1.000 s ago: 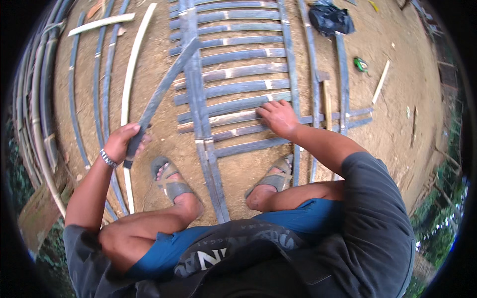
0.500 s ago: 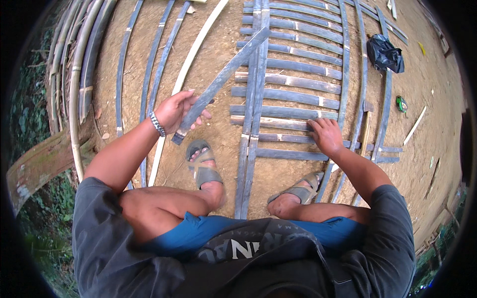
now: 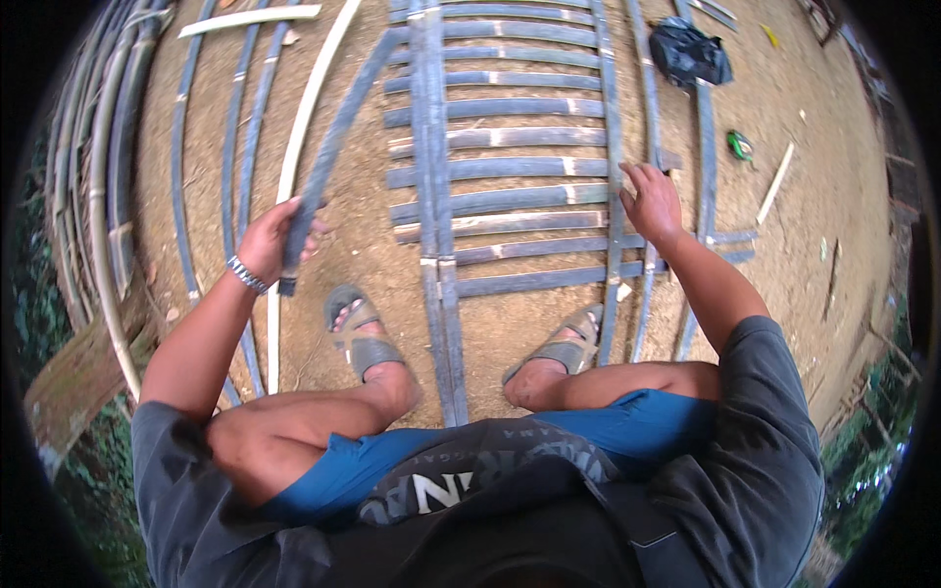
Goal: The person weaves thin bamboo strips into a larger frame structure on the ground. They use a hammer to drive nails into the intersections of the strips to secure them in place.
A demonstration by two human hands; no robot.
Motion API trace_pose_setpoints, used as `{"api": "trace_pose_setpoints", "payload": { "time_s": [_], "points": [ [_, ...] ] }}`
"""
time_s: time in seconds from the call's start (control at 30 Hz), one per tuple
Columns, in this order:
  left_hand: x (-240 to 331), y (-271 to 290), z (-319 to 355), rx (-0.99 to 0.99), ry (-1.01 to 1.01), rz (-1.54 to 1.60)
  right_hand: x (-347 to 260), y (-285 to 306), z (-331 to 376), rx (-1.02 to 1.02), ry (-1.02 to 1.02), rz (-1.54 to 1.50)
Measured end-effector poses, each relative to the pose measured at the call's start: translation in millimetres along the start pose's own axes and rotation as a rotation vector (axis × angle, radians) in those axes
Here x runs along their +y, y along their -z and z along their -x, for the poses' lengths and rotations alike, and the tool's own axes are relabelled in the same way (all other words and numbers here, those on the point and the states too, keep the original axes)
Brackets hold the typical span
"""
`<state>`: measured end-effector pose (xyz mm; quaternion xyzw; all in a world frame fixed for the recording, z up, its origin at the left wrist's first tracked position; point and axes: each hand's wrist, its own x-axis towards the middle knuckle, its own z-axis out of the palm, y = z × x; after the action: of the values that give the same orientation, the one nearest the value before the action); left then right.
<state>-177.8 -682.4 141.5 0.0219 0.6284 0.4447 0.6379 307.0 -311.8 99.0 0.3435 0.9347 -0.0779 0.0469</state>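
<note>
My left hand (image 3: 274, 240) is closed around the lower end of a dark bamboo slat (image 3: 343, 122), which slants up and away toward the long double rail. To the right, my right hand (image 3: 654, 203) has its fingers apart, with no held thing visible, over the right rail (image 3: 610, 118) of a ladder-like bamboo frame. Crosswise slats (image 3: 534, 168) run in rows between the double rail (image 3: 427, 147) and that right rail. Beside my right fingers a dark tool head (image 3: 671, 160) shows; the rest of it is hidden by the hand.
Long bamboo strips (image 3: 231, 147) and a pale strip (image 3: 309, 108) lie on the dirt at left, with bamboo poles (image 3: 98, 186) beyond. At right are a black plastic bag (image 3: 689, 54), a green tape measure (image 3: 740, 146) and a pale stick (image 3: 775, 183). My sandalled feet flank the double rail.
My right hand has lifted off the lower slats and shifted farther up along the right rail. The slat in my left hand now stands steeper. The whole view has shifted, moving the frame leftward.
</note>
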Motion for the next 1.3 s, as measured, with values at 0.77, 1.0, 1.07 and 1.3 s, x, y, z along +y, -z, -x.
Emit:
{"api": "trace_pose_setpoints", "payload": {
  "time_s": [0.77, 1.0, 1.07, 1.3],
  "points": [
    [-38.8, -84.4, -87.7, 0.182, -0.001, -0.925, -84.1, -33.7, -24.7, -0.252, 0.369, 0.011],
    [-89.3, -111.0, -79.2, 0.502, -0.359, -0.952, -77.1, -37.0, -23.7, -0.288, 0.346, 0.036],
    [-83.2, -114.9, -77.2, 0.476, -0.273, -0.827, -78.4, -35.8, -24.3, -0.295, 0.342, 0.046],
    [-83.4, -105.6, -89.4, 0.449, -0.211, -0.662, -81.6, -35.4, -23.9, -0.298, 0.319, 0.028]
  ]
}}
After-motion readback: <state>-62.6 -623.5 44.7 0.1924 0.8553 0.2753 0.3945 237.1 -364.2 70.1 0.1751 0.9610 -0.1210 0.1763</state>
